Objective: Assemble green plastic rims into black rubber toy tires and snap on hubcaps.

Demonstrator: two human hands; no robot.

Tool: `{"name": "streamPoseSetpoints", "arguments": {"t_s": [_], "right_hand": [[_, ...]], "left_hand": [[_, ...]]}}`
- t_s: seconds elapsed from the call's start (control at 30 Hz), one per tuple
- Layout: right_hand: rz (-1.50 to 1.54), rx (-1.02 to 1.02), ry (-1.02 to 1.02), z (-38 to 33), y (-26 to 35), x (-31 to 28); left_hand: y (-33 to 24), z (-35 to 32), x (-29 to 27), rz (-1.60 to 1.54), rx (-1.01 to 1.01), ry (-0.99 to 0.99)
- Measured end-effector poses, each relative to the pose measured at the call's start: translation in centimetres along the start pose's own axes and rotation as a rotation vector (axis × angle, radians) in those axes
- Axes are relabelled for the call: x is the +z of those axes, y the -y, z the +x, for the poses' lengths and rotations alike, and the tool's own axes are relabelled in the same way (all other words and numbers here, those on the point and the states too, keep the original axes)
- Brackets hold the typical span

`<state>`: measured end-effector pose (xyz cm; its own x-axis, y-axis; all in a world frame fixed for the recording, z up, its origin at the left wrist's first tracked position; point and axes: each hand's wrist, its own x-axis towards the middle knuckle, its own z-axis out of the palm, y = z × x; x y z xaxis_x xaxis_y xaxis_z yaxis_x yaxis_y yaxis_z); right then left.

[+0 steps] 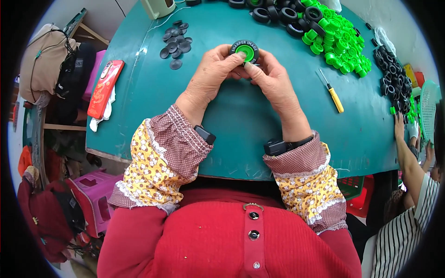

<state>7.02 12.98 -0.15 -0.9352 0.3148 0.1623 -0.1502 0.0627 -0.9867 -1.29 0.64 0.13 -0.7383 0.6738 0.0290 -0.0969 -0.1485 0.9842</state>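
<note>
A small toy wheel (245,49), a black rubber tyre around a green plastic hub, is held upright above the teal table (153,97). My left hand (211,74) grips its left side with the thumb pressed on the green hub. My right hand (271,78) holds its right and lower side. Both hands are closed around the same wheel. The back of the wheel is hidden by my fingers.
A pile of green hubs (340,44) and black tyres (278,13) lies at the far right. Several dark discs (175,42) lie far left. A yellow-handled screwdriver (333,93) lies right of my hands. A red phone (105,88) rests at the left edge. Another person's hand (398,127) reaches in at right.
</note>
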Motion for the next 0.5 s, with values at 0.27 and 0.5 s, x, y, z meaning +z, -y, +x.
{"name": "streamPoseSetpoints", "arguments": {"t_s": [0.27, 0.5], "right_hand": [[-0.272, -0.127, -0.038, -0.1, 0.0, 0.1], [-0.423, -0.106, -0.071, -0.5, 1.5, 0.4]], "left_hand": [[0.1, 0.0, -0.5, -0.197, -0.150, 0.066], [0.3, -0.6, 0.2, -0.369, -0.182, 0.156]]}}
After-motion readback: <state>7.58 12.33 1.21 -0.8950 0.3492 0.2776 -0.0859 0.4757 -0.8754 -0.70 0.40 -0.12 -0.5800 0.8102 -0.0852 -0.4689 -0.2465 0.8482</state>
